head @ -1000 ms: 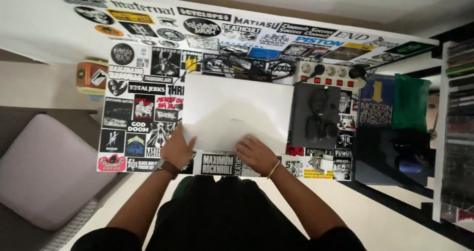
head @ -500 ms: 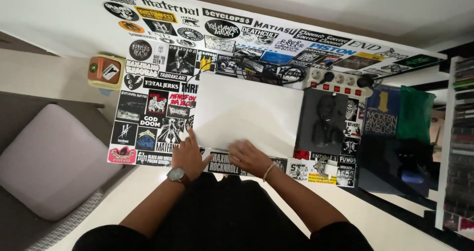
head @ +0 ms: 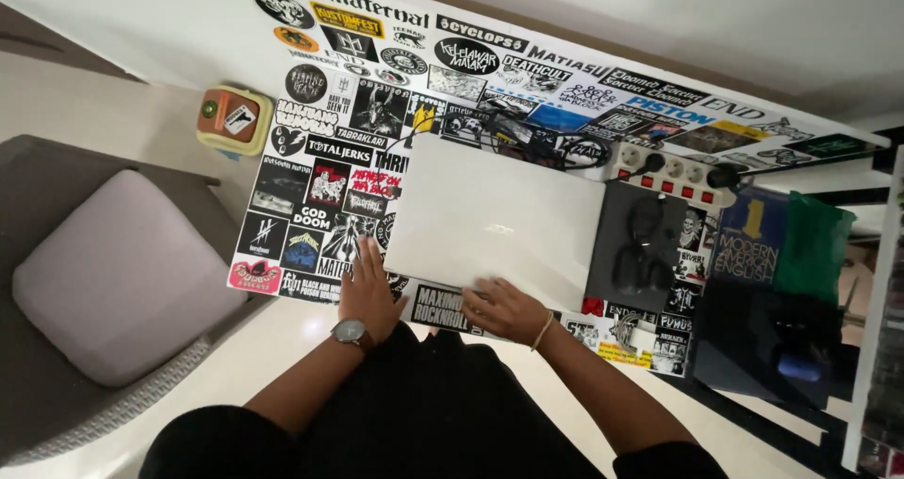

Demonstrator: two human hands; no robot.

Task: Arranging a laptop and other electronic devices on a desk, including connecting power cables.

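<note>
Resting at the near edge of a sticker-covered desk (head: 311, 206), the person's two hands sit apart, one at each side of the front edge of a closed white laptop (head: 494, 217). The left hand (head: 367, 291), with a wristwatch (head: 351, 331) just behind it, lies flat with fingers stretched forward, its fingertips at the laptop's near left corner, seemingly to steady the machine. The right hand (head: 504, 309), a thin bracelet (head: 540, 332) at its wrist, curls over the front edge near the middle, fingers bent as if gripping the lid's lip; whether they are hooked under it cannot be told. Neither hand lifts anything off the desk.

The laptop lies flat and shut just beyond both hands, filling the desk's middle. Right of the right hand, a dark mouse pad (head: 645, 248) carries a black mouse, kept where that hand can reach it. Beyond the laptop, a white power strip (head: 673, 173) with red switches lies along the far edge, cables trailing left behind the lid. Farther right stand a blue book (head: 749, 243) and a green bag (head: 815, 243). Left of the left hand, off the desk, sits a grey cushioned chair (head: 113, 272), and beyond it a small orange and yellow box (head: 235, 119).
</note>
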